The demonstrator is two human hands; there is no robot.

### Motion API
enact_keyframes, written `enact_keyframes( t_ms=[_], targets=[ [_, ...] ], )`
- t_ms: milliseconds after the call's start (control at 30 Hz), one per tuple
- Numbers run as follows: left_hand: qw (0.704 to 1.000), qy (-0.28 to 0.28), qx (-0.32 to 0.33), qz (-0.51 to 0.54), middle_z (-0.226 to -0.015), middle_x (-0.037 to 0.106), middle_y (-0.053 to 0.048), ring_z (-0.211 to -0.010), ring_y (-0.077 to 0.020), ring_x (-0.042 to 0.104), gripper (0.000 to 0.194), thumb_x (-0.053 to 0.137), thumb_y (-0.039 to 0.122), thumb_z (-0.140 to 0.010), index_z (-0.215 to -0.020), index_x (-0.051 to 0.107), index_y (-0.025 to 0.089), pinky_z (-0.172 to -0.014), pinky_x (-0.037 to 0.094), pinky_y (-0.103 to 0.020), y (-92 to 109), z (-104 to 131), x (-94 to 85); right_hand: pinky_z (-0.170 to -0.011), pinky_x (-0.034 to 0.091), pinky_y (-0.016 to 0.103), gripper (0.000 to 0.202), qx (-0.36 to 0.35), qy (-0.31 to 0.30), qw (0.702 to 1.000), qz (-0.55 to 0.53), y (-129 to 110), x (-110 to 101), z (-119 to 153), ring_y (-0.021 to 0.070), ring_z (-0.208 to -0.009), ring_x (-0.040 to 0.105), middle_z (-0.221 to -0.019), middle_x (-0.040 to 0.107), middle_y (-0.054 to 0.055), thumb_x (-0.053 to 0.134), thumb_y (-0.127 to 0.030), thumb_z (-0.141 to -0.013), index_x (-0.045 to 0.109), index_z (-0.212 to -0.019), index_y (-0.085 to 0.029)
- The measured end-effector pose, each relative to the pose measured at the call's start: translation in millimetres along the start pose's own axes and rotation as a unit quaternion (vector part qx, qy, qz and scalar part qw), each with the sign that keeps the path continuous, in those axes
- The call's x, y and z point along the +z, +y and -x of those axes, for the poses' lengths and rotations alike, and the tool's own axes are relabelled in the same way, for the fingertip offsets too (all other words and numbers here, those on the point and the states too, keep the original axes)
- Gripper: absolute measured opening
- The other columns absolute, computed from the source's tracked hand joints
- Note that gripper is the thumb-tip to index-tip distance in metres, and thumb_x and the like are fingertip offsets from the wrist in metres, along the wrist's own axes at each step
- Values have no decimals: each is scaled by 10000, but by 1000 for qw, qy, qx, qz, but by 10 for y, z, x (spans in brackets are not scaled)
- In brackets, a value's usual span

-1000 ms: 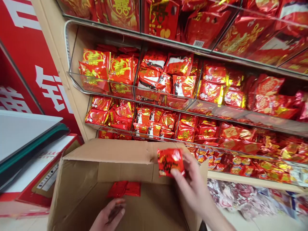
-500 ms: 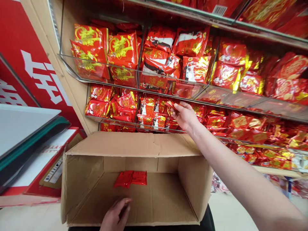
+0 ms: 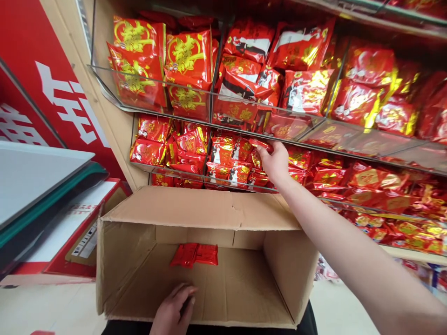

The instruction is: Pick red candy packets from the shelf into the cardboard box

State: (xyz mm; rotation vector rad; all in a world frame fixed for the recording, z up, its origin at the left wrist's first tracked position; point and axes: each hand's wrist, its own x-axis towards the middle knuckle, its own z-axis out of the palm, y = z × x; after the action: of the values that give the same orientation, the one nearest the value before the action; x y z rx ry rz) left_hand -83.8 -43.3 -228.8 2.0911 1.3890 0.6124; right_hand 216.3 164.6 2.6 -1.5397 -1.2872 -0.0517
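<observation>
My right hand (image 3: 275,160) reaches to the second shelf and grips a red packet (image 3: 260,144) by its edge, just under the upper shelf's front. Below it stands an open cardboard box (image 3: 188,204), with two red packets (image 3: 206,254) lying side by side on its bottom. My left hand (image 3: 174,309) is at the box's near edge, fingers curled and a little apart, with nothing in it. Many red and gold packets (image 3: 223,151) fill the shelf around my right hand.
An upper shelf with a clear front lip (image 3: 185,90) holds larger red packets (image 3: 186,58). At the left are a grey tray (image 3: 38,172) and a red carton (image 3: 80,242). Lower shelves with more packets (image 3: 401,228) run off to the right.
The whole view has shifted slightly, with shelves and box a little further right. My right hand stays at the second shelf with the packet, its fingers now nearer the upper shelf's edge.
</observation>
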Motion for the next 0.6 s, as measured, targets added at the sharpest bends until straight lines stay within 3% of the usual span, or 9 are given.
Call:
enact_keyframes(
  t_ms=[67,233,333,467,600],
  targets=[
    [1000,-2,3,-4,-913,660,-6,-860,-141,624,165,465,259,-803,-903,597,262,-767,502,-217,3,-6,3,-746,441,364,272,-69,-27,982,175,0,-82,-1,245,-859,572,-927,618,142,496,-252,-789,562,-1013,-113],
    [1000,-2,7,-6,-893,654,-14,-829,-143,628,164,460,254,-804,-892,599,255,-743,507,-217,37,-16,-3,-593,449,338,255,-142,-114,873,453,-125,-185,-66,272,-713,621,-821,633,159,349,-90,-817,584,-914,-98],
    [1000,-8,8,-3,-889,648,-21,-825,-145,624,166,452,249,-808,-891,596,249,-737,505,-222,56,-19,-9,-563,440,322,268,-176,-135,840,496,-165,-156,-116,274,-693,622,-753,630,163,327,-46,-799,570,-907,-80],
    [1000,-8,7,3,-885,646,-31,-828,-153,619,170,444,245,-812,-886,597,240,-736,502,-229,77,-20,-24,-561,429,321,285,-231,-121,828,496,-158,-142,-129,255,-672,607,-747,618,166,310,-66,-815,520,-1006,-88],
    [1000,-13,4,4,-878,645,-24,-821,-151,618,168,444,249,-813,-879,598,245,-737,498,-224,89,-16,-35,-552,419,308,273,-235,-120,823,502,-135,-204,-78,234,-644,603,-771,607,163,293,-58,-814,502,-983,-98]
  ],
)
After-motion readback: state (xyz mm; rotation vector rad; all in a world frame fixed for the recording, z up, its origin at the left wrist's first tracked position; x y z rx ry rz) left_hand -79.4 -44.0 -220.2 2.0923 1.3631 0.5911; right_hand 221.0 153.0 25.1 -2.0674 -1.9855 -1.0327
